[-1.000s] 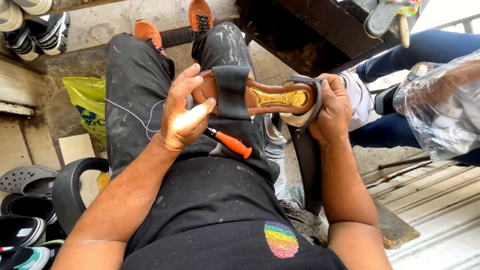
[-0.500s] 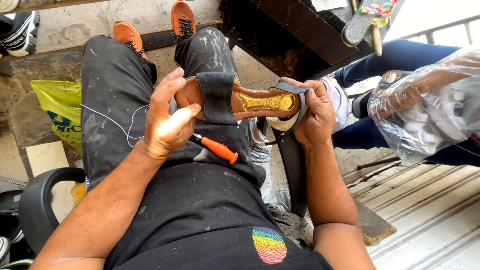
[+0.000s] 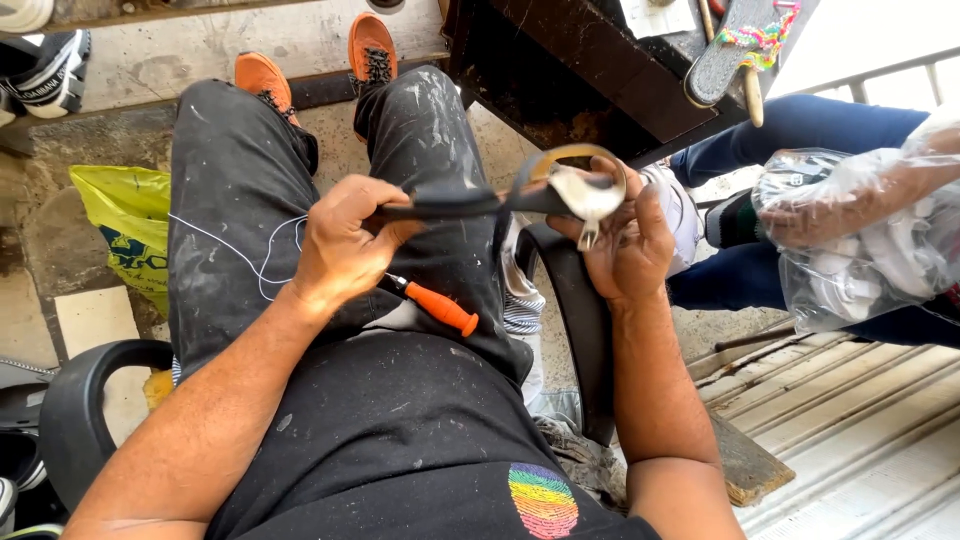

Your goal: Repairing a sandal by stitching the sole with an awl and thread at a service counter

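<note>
— Sandal (image 3: pixel 500 200) first: where is it?

— I hold it over my lap, turned on its edge above my right thigh, so I see mostly the thin dark sole and the strap. My left hand (image 3: pixel 345 245) is clenched around the toe end, fingers curled over the sole. My right hand (image 3: pixel 625 245) grips the heel end, where the tan strap loops up and a pale lining shows, thumb pressed against it.

— Anything else on your lap?

— An awl with an orange handle (image 3: pixel 440 307) lies on my left thigh, just beside my left wrist, not touched by either hand. A thin white thread (image 3: pixel 240 250) trails across my dark, paint-flecked trousers (image 3: pixel 230 180).

— And around you?

— My orange shoes (image 3: pixel 370 45) rest on the concrete ahead. A yellow bag (image 3: pixel 125 225) lies at my left. At my right another person in blue jeans (image 3: pixel 800 125) holds a clear plastic bag (image 3: pixel 870 235) with a pale shoe inside. A flip-flop with a colourful strap (image 3: pixel 740 45) sits on the dark wooden stand's top edge.
</note>
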